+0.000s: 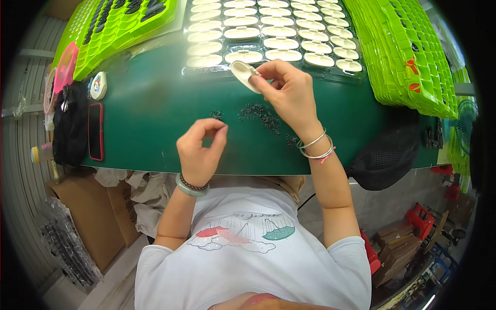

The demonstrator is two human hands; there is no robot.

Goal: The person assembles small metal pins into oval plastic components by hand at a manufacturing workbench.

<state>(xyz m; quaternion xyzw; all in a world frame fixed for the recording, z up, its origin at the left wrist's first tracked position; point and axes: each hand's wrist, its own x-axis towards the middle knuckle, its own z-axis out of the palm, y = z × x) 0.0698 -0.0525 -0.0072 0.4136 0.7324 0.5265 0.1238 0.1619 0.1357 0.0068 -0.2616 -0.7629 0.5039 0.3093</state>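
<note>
Two hands over green mat (155, 119): right grip (289, 93) pinching oval shell (245, 74), left grip (199, 150) fingertips pressed together near screws (263, 114).

table (155, 113): dark green
oval shell (244, 72): cream white
small parts pile (262, 114): black
stacked trays (403, 57): lime green
phone (95, 130): black, red edge

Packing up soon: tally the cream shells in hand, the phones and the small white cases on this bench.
Cream shell, held in the right hand: 1
Phone, red case: 1
Small white case: 1
Total: 3
</note>
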